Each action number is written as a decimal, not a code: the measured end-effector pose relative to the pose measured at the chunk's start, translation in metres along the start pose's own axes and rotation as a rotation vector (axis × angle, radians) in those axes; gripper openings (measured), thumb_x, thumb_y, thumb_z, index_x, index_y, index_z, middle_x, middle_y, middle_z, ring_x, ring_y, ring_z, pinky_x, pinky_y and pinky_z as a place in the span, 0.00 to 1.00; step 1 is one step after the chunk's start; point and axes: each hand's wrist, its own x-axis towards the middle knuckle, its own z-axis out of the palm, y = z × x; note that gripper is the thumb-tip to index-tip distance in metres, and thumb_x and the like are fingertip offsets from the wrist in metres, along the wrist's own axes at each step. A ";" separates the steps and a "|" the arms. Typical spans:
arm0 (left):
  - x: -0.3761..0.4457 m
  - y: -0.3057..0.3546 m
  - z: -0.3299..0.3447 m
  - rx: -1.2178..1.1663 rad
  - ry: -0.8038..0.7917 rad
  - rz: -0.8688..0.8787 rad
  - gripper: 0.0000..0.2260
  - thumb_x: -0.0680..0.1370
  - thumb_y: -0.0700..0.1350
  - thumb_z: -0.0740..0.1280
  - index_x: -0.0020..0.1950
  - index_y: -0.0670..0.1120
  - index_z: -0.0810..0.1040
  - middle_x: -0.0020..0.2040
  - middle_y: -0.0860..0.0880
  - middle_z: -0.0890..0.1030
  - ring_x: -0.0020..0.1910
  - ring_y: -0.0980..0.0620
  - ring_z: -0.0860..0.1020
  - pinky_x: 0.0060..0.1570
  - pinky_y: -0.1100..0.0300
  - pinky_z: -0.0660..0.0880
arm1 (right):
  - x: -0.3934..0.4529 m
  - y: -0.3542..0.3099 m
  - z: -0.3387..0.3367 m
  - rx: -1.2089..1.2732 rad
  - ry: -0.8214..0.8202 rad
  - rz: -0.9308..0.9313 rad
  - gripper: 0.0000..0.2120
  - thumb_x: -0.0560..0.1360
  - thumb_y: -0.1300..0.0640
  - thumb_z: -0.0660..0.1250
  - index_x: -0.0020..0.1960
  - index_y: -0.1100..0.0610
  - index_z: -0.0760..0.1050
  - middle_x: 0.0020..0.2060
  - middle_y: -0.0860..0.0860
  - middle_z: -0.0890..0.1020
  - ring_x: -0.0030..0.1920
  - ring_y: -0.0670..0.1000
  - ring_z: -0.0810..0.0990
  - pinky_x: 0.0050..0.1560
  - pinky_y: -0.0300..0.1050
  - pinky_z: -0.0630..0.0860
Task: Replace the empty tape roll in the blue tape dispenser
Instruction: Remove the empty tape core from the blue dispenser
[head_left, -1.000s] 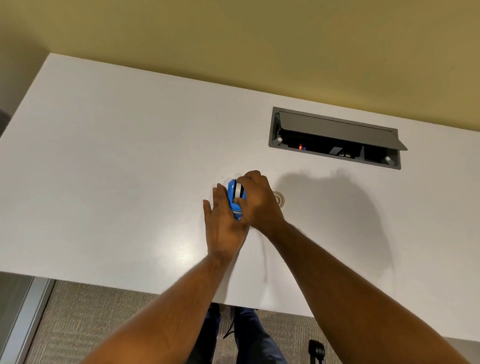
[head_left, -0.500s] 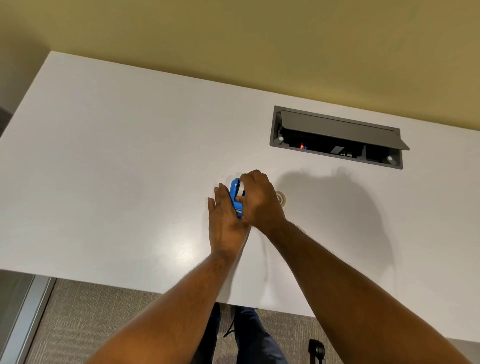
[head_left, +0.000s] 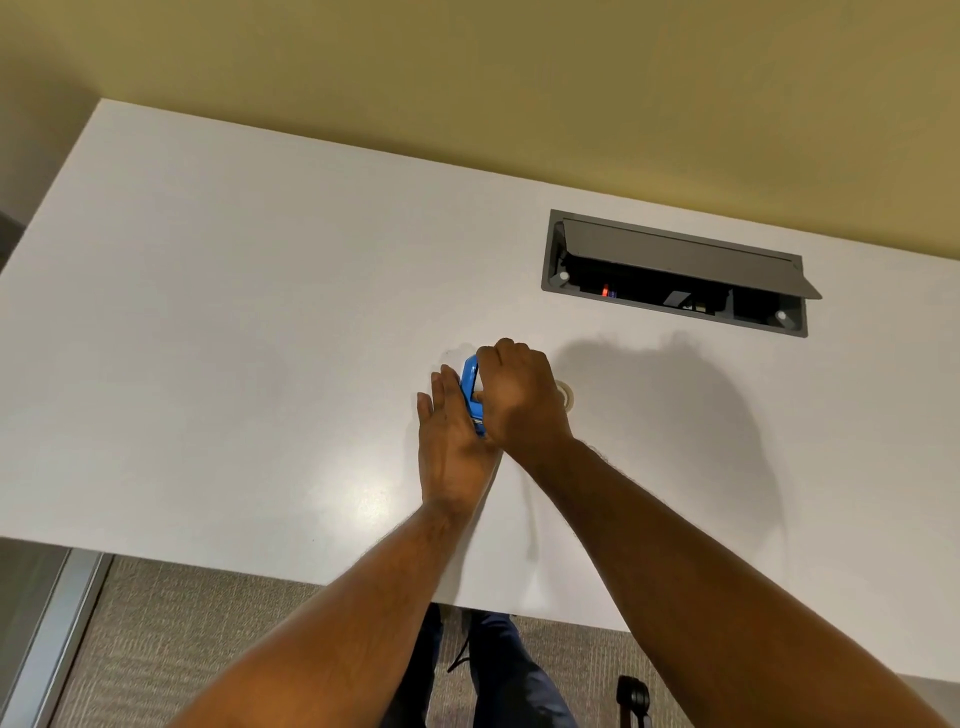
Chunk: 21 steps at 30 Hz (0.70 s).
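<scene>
The blue tape dispenser (head_left: 470, 388) stands on the white desk (head_left: 234, 364), squeezed between my two hands. My left hand (head_left: 451, 447) lies flat against its left side with fingers straight. My right hand (head_left: 519, 400) curls over its top and right side, covering most of it, so the roll inside is hidden. A pale tape roll (head_left: 566, 396) lies flat on the desk just right of my right hand, partly hidden behind it.
A grey cable hatch (head_left: 675, 273) with its lid propped open is set into the desk at the back right. A yellow wall runs behind the desk. Carpet, my legs and a black chair part show below the front edge.
My right hand has closed further over the dispenser, hiding the white roll part that showed earlier. The dispenser has tipped slightly toward my left hand.
</scene>
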 end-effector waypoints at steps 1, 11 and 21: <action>0.000 -0.001 0.000 0.004 0.003 0.007 0.41 0.75 0.60 0.70 0.80 0.52 0.51 0.78 0.46 0.66 0.78 0.39 0.64 0.75 0.43 0.64 | 0.000 -0.001 0.000 0.015 0.009 0.007 0.14 0.74 0.51 0.70 0.51 0.61 0.75 0.40 0.56 0.79 0.40 0.54 0.76 0.45 0.51 0.76; 0.001 -0.003 0.002 0.003 -0.020 -0.024 0.43 0.77 0.56 0.71 0.83 0.49 0.48 0.83 0.51 0.52 0.82 0.44 0.47 0.77 0.51 0.56 | 0.010 0.005 -0.017 0.185 -0.086 0.030 0.11 0.70 0.59 0.71 0.51 0.63 0.78 0.40 0.57 0.82 0.36 0.55 0.78 0.39 0.51 0.80; 0.003 -0.002 0.002 0.009 -0.001 -0.018 0.40 0.77 0.59 0.69 0.81 0.49 0.52 0.79 0.47 0.64 0.79 0.40 0.60 0.76 0.47 0.64 | 0.014 0.013 -0.020 0.310 -0.131 0.068 0.15 0.70 0.57 0.73 0.54 0.60 0.78 0.44 0.54 0.82 0.39 0.52 0.79 0.43 0.49 0.81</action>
